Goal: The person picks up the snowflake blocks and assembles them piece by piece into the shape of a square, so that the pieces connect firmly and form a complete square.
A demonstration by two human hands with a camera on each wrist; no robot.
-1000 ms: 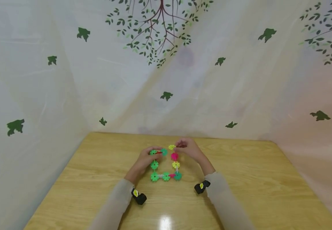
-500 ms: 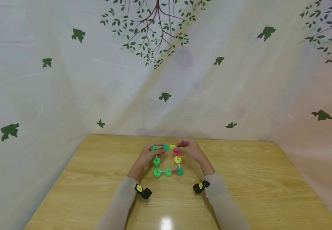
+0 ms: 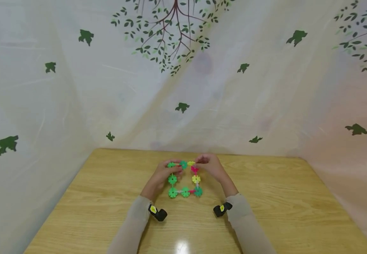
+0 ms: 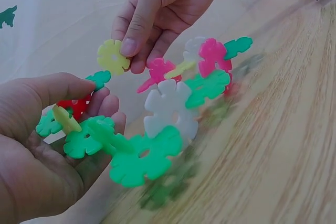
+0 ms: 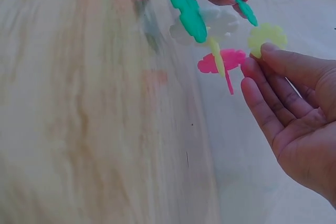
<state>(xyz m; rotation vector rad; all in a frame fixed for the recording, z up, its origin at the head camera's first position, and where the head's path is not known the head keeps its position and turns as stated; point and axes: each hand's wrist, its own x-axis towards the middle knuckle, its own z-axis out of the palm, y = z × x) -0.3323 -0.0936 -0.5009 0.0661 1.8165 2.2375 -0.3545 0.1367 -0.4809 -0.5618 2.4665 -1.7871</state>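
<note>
Plastic snowflake discs slotted edge to edge form a nearly square frame, with green discs down its left side and near edge. My left hand grips the far left corner, its thumb beside a teal disc and a red disc within the curled fingers. Between thumb and fingertips, my right hand pinches a yellow disc. That disc's edge is right at the teal disc in the head view. Pink discs, a second yellow disc and a white disc belong to the frame.
A wooden table lies under both forearms. Behind it hangs a pale cloth printed with branches and green birds. Black wrist cameras sit on both cuffs.
The left hand has moved slightly right and away from the person with the frame. The gap between the teal disc and the pinched yellow disc has narrowed.
</note>
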